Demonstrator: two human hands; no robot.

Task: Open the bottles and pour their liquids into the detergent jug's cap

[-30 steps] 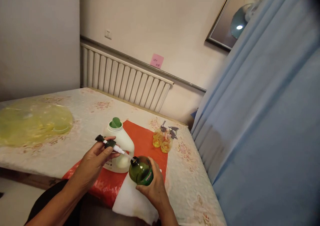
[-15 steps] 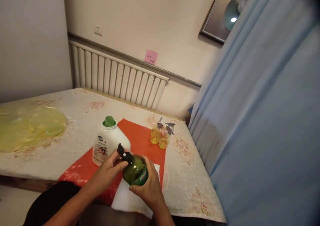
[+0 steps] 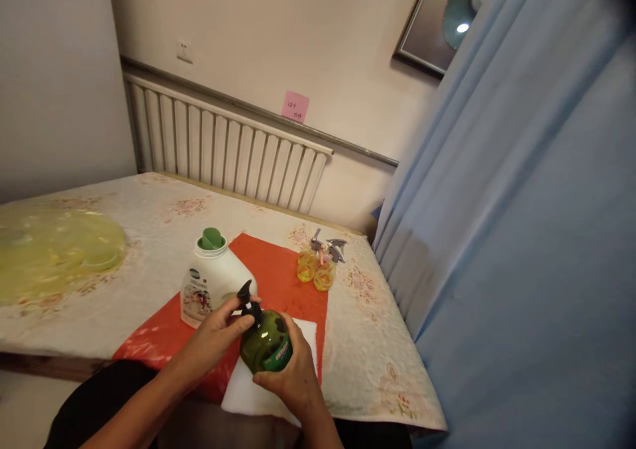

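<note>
A dark green pump bottle (image 3: 264,343) with a black pump head and a green label is held above a folded white cloth (image 3: 251,393), tilted slightly to the left. My left hand (image 3: 224,323) is closed on the collar below the pump, thumb in front. Around the bottle's right side and base wraps my right hand (image 3: 293,373). Just behind my left hand stands a large white jug (image 3: 218,277) with a green piece in its mouth. Both the jug and the cloth rest on a red sheet (image 3: 275,270).
Several small yellow spray bottles (image 3: 315,271) stand at the back right of the red sheet. A yellow translucent sheet (image 3: 59,250) lies left on the flowered tablecloth (image 3: 372,343). A radiator (image 3: 223,141) lines the wall, and a blue curtain (image 3: 507,237) hangs at the right.
The bottle stands a little more upright, its label turned slightly more towards me. Both hands keep their hold on it. The whole view has shifted slightly.
</note>
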